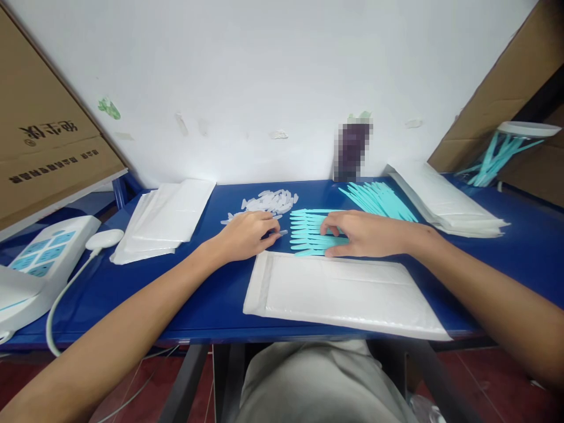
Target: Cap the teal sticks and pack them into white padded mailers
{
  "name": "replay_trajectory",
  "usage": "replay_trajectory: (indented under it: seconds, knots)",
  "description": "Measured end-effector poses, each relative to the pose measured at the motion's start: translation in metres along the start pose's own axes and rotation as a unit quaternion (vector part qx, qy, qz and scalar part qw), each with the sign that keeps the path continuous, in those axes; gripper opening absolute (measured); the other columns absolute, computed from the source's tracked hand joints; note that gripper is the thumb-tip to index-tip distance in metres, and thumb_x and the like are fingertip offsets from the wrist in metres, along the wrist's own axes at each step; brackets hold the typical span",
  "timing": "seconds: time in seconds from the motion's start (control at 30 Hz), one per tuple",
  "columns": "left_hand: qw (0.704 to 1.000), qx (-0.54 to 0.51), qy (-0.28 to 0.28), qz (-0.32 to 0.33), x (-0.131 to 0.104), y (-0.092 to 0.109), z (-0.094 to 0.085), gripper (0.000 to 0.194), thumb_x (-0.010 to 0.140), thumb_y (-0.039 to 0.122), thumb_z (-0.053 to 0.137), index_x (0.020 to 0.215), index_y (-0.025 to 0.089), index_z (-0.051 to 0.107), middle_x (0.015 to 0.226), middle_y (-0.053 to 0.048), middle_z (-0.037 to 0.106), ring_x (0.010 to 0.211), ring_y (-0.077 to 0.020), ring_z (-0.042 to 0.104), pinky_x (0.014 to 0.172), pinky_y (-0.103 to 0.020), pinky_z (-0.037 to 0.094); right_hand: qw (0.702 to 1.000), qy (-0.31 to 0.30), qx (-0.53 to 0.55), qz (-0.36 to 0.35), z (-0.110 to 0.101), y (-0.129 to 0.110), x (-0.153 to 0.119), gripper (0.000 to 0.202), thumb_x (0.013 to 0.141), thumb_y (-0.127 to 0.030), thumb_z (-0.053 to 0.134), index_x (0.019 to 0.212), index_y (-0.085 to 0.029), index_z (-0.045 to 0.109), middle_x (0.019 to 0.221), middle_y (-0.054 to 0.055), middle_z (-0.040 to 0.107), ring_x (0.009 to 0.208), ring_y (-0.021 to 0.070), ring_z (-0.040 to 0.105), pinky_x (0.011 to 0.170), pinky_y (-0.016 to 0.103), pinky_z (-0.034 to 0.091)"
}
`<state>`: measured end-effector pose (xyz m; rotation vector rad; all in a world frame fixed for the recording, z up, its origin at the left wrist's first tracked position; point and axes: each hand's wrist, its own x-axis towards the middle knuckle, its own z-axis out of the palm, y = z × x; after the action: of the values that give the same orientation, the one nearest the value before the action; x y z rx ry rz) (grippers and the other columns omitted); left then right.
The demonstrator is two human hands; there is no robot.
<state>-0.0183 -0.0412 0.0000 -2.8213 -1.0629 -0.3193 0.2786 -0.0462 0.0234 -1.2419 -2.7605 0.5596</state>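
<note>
My left hand (249,236) pinches a small translucent whitish plastic piece (282,232) between thumb and fingers. Just behind it lies a loose heap of similar pieces (271,201). A row of flat, slim turquoise sticks (304,230) lies side by side, their narrow tips pointing left toward the pinched piece. With fingers curled and thumb at the near side, my right hand (365,234) grips at the right part of this row; its palm hides those ends. Farther back, more turquoise sticks (379,200) fan out in a pile.
A white padded envelope (343,291) lies in front of both hands. Other white envelopes are stacked at left (170,211) and right (447,202). A white device with blue labels (48,264) and its cable stand at far left. A clear tub (500,155) holds turquoise sticks.
</note>
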Motion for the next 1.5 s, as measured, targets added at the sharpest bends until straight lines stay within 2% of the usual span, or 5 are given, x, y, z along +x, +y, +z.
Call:
replay_trajectory:
  seconds: [0.43, 0.67, 1.03, 1.33, 1.5]
  knots:
    - [1.0, -0.016, 0.005, -0.02, 0.0, 0.002, -0.002, 0.032, 0.101, 0.033, 0.052, 0.084, 0.017, 0.074, 0.077, -0.005, 0.07, 0.074, -0.0195, 0.062, 0.08, -0.036, 0.042, 0.997, -0.067, 0.038, 0.018, -0.004, -0.003, 0.002, 0.04, 0.085, -0.061, 0.062, 0.088, -0.021, 0.065, 0.076, 0.001, 0.056, 0.063, 0.0158, 0.044, 0.058, 0.031, 0.033]
    - [0.997, -0.04, -0.007, -0.067, -0.001, 0.004, -0.004, 0.029, 0.1, 0.035, 0.051, 0.096, 0.017, 0.074, 0.057, 0.0, 0.063, 0.051, -0.0151, 0.055, 0.056, -0.028, 0.034, 0.996, -0.073, 0.058, 0.01, -0.004, -0.005, 0.002, 0.035, 0.087, -0.057, 0.061, 0.081, -0.023, 0.057, 0.07, -0.002, 0.048, 0.06, 0.0145, 0.039, 0.055, 0.031, 0.03]
    - [1.0, -0.025, -0.002, -0.016, -0.001, 0.002, 0.001, 0.024, 0.101, 0.031, 0.051, 0.094, 0.018, 0.069, 0.079, -0.003, 0.07, 0.069, -0.0166, 0.064, 0.061, -0.027, 0.039, 0.998, -0.033, 0.035, -0.029, -0.002, 0.0, 0.005, 0.035, 0.096, -0.047, 0.05, 0.071, -0.023, 0.046, 0.064, -0.002, 0.047, 0.056, 0.0143, 0.04, 0.057, 0.031, 0.031]
    - [0.993, -0.04, 0.1, -0.05, -0.002, -0.002, 0.008, 0.021, 0.1, 0.031, 0.052, 0.101, 0.017, 0.069, 0.089, -0.005, 0.075, 0.079, -0.0188, 0.068, 0.07, -0.029, 0.048, 0.994, 0.106, 0.015, -0.034, -0.001, 0.0, 0.006, 0.033, 0.104, -0.047, 0.035, 0.085, -0.023, 0.046, 0.072, 0.001, 0.055, 0.064, 0.018, 0.048, 0.064, 0.033, 0.032]
    - [0.98, -0.025, 0.196, -0.019, -0.001, 0.0, 0.007, 0.017, 0.1, 0.026, 0.056, 0.098, 0.017, 0.07, 0.099, -0.008, 0.075, 0.091, -0.0211, 0.068, 0.081, -0.033, 0.052, 0.986, 0.159, 0.036, -0.039, 0.005, 0.003, 0.009, 0.031, 0.105, -0.048, 0.034, 0.103, -0.022, 0.052, 0.088, 0.004, 0.064, 0.075, 0.0201, 0.055, 0.07, 0.032, 0.036]
